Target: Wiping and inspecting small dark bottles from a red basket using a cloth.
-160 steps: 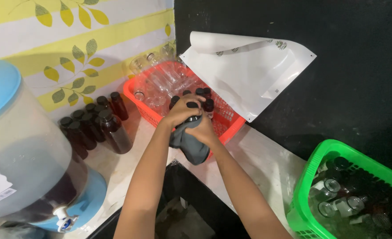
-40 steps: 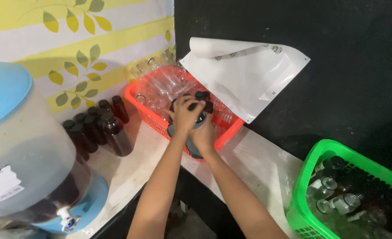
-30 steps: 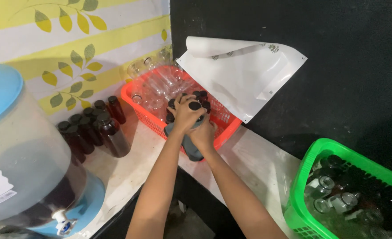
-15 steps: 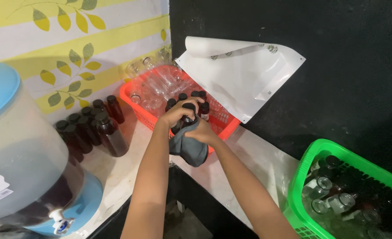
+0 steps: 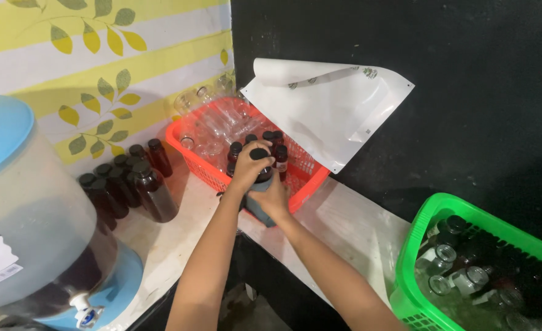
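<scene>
Left hand (image 5: 251,167) is clamping the dark capped bottle (image 5: 260,164) upright at the red basket (image 5: 191,153) rim — right hand (image 5: 272,197) is cupping a grey cloth (image 5: 256,208) around its base.

The person's left hand (image 5: 251,170) is wrapped round the top of a dark bottle (image 5: 260,164) with a black cap, right against the near rim of the red basket (image 5: 308,181). The right hand (image 5: 273,199) grips it from below through a grey cloth (image 5: 255,209). Inside the red basket stand more dark capped bottles (image 5: 275,149), with clear empty bottles (image 5: 219,119) behind them. A white sheet (image 5: 326,110) curls on the black wall just past the basket. Left of the basket a cluster of filled dark bottles (image 5: 133,181) stands on the counter, and further left a big dispenser with a blue lid (image 5: 1,132). Well right of the red basket sits a green basket (image 5: 427,224) holding bottles
</scene>
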